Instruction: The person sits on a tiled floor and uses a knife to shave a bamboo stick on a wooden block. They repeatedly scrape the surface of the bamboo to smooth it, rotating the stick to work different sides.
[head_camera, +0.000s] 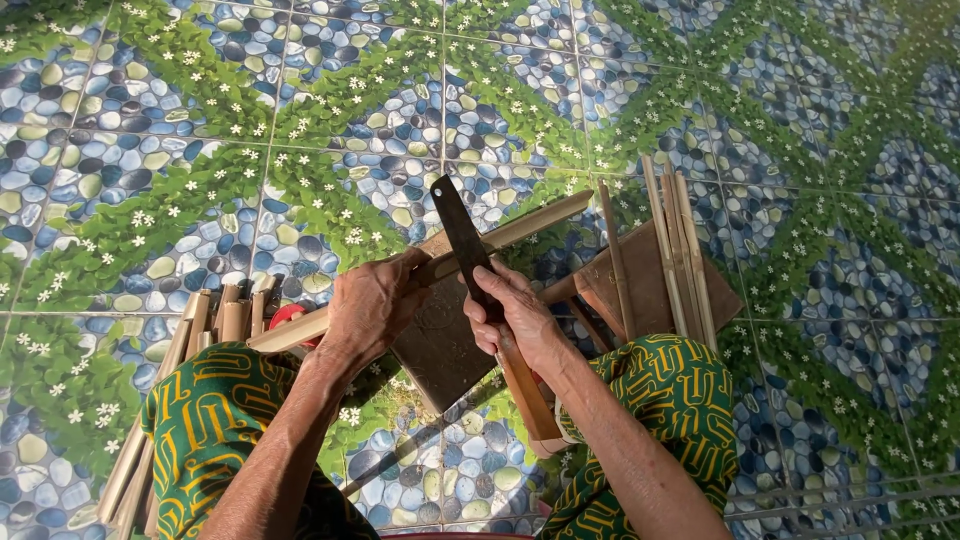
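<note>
The bamboo strip (420, 275) is gripped across the knees by the left hand (372, 305), the dark knife (462, 240) clasped in the right hand (515, 318); blade's probably best kept angled away, strokes shallow.

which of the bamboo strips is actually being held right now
The long bamboo strip slanting under the dark knife, in the left hand; the other strips lie loose.
</note>
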